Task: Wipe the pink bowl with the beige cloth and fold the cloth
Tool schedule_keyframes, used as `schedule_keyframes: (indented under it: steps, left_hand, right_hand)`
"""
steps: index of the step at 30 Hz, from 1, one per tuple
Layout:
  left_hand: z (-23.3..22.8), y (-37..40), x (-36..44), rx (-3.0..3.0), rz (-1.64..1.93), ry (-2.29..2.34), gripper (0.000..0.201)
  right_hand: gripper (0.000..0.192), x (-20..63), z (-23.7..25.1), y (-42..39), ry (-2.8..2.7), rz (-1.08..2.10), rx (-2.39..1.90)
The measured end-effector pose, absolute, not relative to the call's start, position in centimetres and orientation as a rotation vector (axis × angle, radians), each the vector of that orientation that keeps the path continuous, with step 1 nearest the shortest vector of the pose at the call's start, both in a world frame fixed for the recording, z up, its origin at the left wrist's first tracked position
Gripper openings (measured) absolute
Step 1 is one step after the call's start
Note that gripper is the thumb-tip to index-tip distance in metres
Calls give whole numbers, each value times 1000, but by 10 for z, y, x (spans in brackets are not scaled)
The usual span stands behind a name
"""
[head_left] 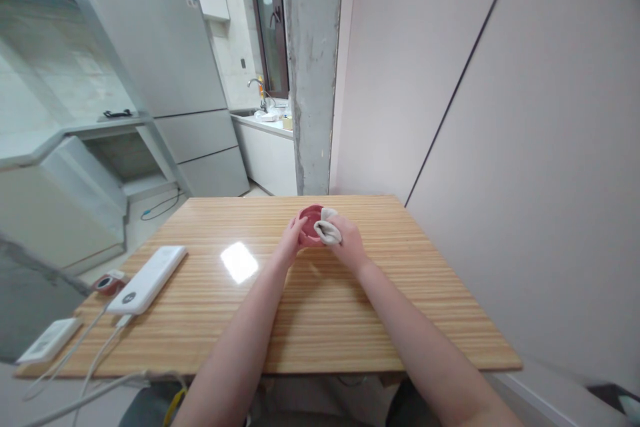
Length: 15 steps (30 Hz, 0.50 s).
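Near the far side of the wooden table, a small reddish-pink bowl (311, 216) is tipped so that its inside faces me. My left hand (292, 237) grips the bowl by its left rim, fingers closed round the edge. A folded pale grey cloth (329, 232) is bunched in my right hand (349, 240), pressed against the bowl's right side. Part of the bowl is hidden behind the cloth, and most of my right fingertips are covered too.
The wooden table (425, 307) spans the view. At its left lie a white power bank (150, 280) with cables, a white box-like device (50, 340) and a small red object (109, 282). Beyond stand a fridge (155, 47), a concrete pillar (315, 67) and a pale wall (500, 147).
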<state>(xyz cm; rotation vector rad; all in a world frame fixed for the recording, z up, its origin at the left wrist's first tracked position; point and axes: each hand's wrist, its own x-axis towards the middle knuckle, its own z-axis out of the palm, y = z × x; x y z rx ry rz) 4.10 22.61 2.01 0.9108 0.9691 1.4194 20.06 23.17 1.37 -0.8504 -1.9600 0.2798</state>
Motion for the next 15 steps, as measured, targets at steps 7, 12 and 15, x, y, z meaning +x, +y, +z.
schedule_keyframes:
  steps: [7, 12, 15]
  left_hand:
    - [19, 228, 47, 708, 1589, 959, 59]
    - [25, 221, 40, 801, 1265, 794, 60]
    - [26, 221, 38, 859, 1252, 797, 55]
  right_hand:
    - [30, 179, 8, 220, -1994, 343, -750]
    - [13, 199, 14, 228, -1973, 249, -791]
    - [11, 208, 17, 233, -2007, 210, -815]
